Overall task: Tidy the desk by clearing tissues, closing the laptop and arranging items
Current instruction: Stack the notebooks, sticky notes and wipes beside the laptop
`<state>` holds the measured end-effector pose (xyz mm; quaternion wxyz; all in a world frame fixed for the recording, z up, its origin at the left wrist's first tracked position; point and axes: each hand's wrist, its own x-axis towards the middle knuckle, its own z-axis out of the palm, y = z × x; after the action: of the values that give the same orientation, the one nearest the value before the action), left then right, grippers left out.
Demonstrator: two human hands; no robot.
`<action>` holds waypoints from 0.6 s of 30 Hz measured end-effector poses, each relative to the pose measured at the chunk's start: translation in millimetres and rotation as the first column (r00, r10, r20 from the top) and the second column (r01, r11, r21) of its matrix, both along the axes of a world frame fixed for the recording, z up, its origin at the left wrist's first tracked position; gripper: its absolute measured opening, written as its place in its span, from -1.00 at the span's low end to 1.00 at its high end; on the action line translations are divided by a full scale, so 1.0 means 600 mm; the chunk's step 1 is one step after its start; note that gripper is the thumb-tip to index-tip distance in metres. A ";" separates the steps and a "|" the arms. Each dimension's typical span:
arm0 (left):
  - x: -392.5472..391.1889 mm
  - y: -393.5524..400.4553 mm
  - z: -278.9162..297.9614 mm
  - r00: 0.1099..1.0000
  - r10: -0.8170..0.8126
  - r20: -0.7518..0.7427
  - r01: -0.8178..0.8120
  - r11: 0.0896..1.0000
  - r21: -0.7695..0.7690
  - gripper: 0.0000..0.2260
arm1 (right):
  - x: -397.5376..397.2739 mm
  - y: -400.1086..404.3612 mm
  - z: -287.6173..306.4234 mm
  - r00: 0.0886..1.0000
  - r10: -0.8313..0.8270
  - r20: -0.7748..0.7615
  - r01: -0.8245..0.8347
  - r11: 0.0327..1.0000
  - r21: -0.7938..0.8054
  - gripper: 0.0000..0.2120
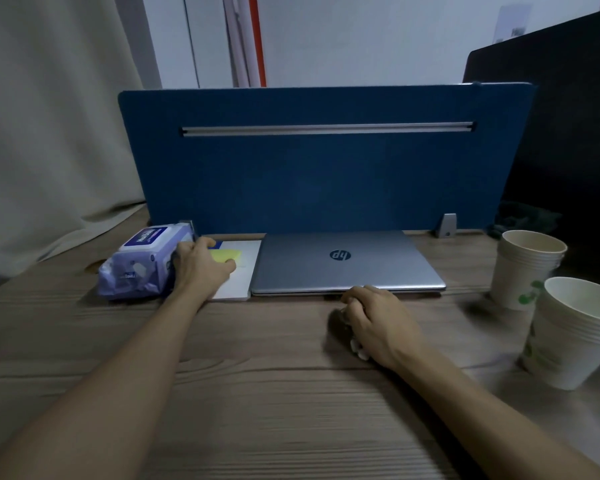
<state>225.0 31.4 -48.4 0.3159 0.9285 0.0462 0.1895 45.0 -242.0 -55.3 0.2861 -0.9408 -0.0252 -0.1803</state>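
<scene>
The silver laptop [347, 263] lies closed on the wooden desk [257, 393], its back edge against the blue divider panel [309, 174]. Just left of it sits a white notebook [246, 268] with a yellow sticky pad [224, 255] on top; the left hand [201, 266] rests curled on that pad, beside the purple wipes pack [142, 265]. The right hand [378, 322] is cupped over a dark object (blurred, perhaps a mouse) with crumpled white tissue [359, 349] tucked beneath. Two stacks of paper cups [534, 268] stand at right.
</scene>
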 end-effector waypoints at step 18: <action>-0.209 -0.111 0.011 0.712 -0.699 -0.070 0.702 0.712 0.031 -0.64 | 0.005 -0.011 0.007 0.999 -0.021 -0.035 0.036 0.854 0.519 -0.72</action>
<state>99.4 -35.1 -41.9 0.3372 0.8898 -0.3058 0.0321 48.0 -248.9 -51.1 0.5270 -0.8313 0.0424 -0.1716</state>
